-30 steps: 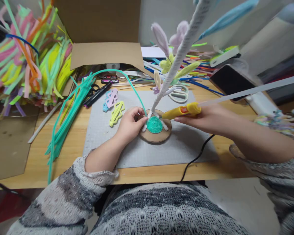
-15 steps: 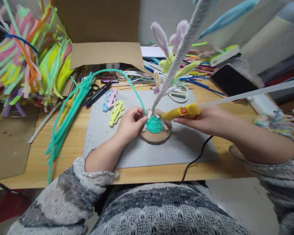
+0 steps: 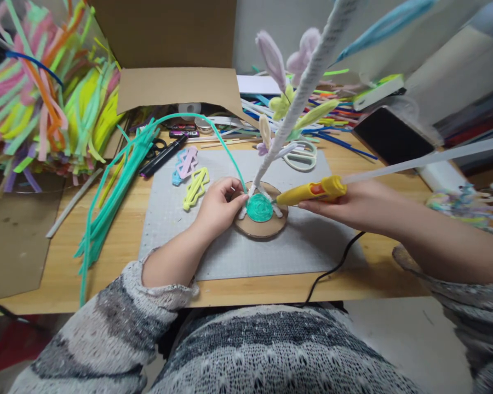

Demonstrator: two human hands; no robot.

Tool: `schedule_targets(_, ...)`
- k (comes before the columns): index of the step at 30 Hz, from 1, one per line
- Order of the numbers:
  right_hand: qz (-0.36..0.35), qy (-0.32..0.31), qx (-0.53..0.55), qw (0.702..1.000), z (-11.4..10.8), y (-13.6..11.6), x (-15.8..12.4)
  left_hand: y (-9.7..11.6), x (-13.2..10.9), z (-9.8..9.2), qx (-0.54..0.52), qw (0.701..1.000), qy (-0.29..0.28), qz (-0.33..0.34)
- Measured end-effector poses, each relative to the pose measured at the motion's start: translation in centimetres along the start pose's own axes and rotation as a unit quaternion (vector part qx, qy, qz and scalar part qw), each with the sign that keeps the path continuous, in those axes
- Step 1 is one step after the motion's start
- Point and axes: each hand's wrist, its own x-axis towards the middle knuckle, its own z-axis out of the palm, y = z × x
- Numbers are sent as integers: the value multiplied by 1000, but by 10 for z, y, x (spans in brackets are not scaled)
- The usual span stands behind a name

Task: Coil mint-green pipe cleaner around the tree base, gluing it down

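Note:
My left hand (image 3: 224, 205) pinches a long green pipe cleaner (image 3: 225, 146) at the left edge of a round cardboard base (image 3: 263, 232). On that base lies a coiled green pipe-cleaner disc (image 3: 259, 208). A white wrapped stem (image 3: 299, 98) rises from behind the disc and leans right, bearing pink, yellow and blue pipe-cleaner petals. My right hand (image 3: 349, 205) is closed around a yellow hot glue gun (image 3: 316, 190), whose nozzle points left at the disc's right edge. A long translucent glue stick (image 3: 427, 157) sticks out of its back.
A grey cutting mat (image 3: 225, 262) lies under the base. Left are green pipe cleaners (image 3: 110, 202), black scissors (image 3: 158, 146) and a large colourful bundle (image 3: 45, 98). Zigzag pieces (image 3: 196, 187) lie near my left hand. Right are a phone (image 3: 394, 135) and the gun's black cord (image 3: 337, 265).
My right hand and the glue gun have shifted slightly right and down. The left hand keeps its pinch on the green pipe cleaner, nearly unmoved.

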Motion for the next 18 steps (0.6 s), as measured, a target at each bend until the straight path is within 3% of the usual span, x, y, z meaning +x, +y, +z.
schedule_targets(5,48,-35,-1,998,-3,-2,-5,0,0,0,5,1000,1,0)
schedule_targets(18,25,-23,20,999,4,-3,-7,1,0,0,-6,1000,-1,-3)
